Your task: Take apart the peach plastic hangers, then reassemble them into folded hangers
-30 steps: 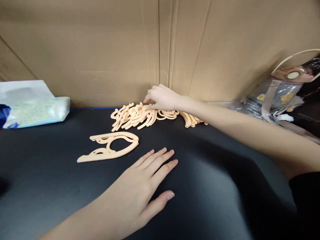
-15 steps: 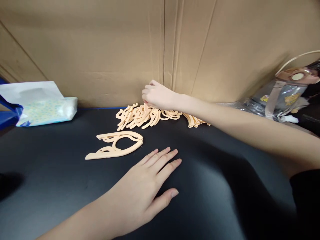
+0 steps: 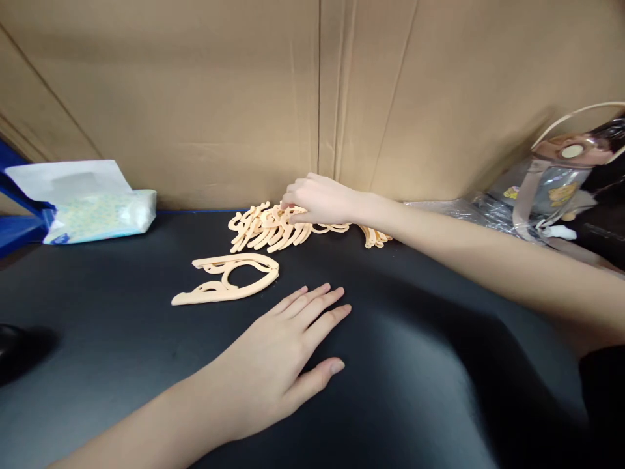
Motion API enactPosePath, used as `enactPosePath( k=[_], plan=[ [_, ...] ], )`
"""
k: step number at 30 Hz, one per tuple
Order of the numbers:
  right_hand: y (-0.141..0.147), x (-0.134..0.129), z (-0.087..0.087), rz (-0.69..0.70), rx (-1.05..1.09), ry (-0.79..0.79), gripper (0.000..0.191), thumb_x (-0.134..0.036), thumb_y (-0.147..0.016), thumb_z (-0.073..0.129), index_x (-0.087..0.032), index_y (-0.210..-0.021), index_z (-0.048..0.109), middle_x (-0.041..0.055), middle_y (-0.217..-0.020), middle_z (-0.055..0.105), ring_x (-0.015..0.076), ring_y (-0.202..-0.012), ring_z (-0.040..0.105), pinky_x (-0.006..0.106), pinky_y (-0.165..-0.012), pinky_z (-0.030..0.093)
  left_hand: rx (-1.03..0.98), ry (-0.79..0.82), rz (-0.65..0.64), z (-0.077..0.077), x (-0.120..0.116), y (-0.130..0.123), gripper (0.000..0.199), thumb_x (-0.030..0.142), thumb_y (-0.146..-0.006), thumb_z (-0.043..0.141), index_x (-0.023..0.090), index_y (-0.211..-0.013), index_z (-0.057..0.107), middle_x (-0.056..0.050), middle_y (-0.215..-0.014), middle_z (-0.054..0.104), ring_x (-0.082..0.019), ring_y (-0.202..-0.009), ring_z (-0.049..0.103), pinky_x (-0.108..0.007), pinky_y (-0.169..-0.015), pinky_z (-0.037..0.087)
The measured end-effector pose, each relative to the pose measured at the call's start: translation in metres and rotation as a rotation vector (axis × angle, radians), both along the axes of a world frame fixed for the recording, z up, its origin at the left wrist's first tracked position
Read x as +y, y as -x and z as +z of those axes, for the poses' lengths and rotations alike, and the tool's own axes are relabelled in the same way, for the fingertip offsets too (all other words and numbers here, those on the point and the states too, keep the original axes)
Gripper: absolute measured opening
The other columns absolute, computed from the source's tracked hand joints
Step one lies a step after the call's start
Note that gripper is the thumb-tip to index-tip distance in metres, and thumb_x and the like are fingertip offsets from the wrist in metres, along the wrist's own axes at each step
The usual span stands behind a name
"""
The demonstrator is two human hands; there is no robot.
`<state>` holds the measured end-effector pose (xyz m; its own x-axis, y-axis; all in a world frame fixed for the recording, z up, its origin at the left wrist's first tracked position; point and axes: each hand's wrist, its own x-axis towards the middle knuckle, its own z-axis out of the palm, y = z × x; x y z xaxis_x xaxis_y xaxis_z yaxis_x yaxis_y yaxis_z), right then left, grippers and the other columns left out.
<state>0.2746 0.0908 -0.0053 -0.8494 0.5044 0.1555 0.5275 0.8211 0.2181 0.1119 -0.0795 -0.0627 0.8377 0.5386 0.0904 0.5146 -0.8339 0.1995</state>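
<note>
My left hand [image 3: 280, 355] lies flat on the black table, palm down with its fingers spread, and holds nothing. Just beyond its fingertips is a peach-coloured folding clothes hanger [image 3: 251, 291], its two arms folded alongside each other around a round gap. My right hand [image 3: 319, 198] reaches across to a heap of loose hanger pieces [image 3: 254, 228] by the cardboard. Its fingers bend over the pieces and its thumb presses on the near side, closed around a hanger piece; the fingertips are partly hidden. More curved hanger arms [image 3: 375, 236] lie beneath my right wrist.
A soft pack of tissues [image 3: 100, 212] stands at the left by a blue object [image 3: 19, 225]. Behind rises a cardboard wall [image 3: 219, 98]. At the right sit a clear strapped bottle [image 3: 551, 185] and crumpled plastic wrap [image 3: 488, 212]. A dark object [image 3: 10, 342] shows at the left edge.
My right hand has come down and slightly right onto the heap, and some curved pieces there have shifted. My left hand stays flat on the table. The view has shifted slightly.
</note>
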Motion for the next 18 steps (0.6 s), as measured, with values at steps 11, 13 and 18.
enactPosePath(
  k=[11, 13, 18],
  plan=[
    [0.016, 0.004, -0.006, -0.004, -0.164, -0.149, 0.021, -0.013, -0.094, 0.049, -0.008, -0.091, 0.069, 0.0123, -0.097, 0.068, 0.0221, -0.091, 0.056, 0.033, -0.075, 0.029, 0.026, 0.022, 0.011, -0.001, -0.002, 0.001, 0.054, 0.040, -0.102, 0.039, 0.015, -0.150, 0.040, -0.013, -0.158, 0.038, -0.030, -0.147, 0.032, -0.055, -0.117, 0.033],
    [0.018, 0.005, -0.008, 0.002, -0.175, -0.180, 0.021, -0.012, -0.093, 0.048, -0.007, -0.092, 0.069, 0.0126, -0.096, 0.068, 0.0220, -0.091, 0.055, 0.034, -0.076, 0.029, 0.029, 0.023, 0.011, -0.001, -0.002, 0.001, 0.054, 0.041, -0.102, 0.039, 0.016, -0.150, 0.040, -0.013, -0.158, 0.038, -0.030, -0.147, 0.032, -0.055, -0.117, 0.033],
    [0.016, 0.005, -0.003, 0.038, -0.196, -0.237, 0.024, -0.014, -0.091, 0.046, -0.005, -0.094, 0.069, 0.0142, -0.097, 0.068, 0.0237, -0.091, 0.055, 0.036, -0.078, 0.031, -0.007, 0.021, -0.002, 0.000, -0.002, 0.001, 0.051, 0.037, -0.101, 0.043, 0.014, -0.147, 0.043, -0.016, -0.156, 0.041, -0.031, -0.145, 0.035, -0.057, -0.116, 0.035]
  ],
)
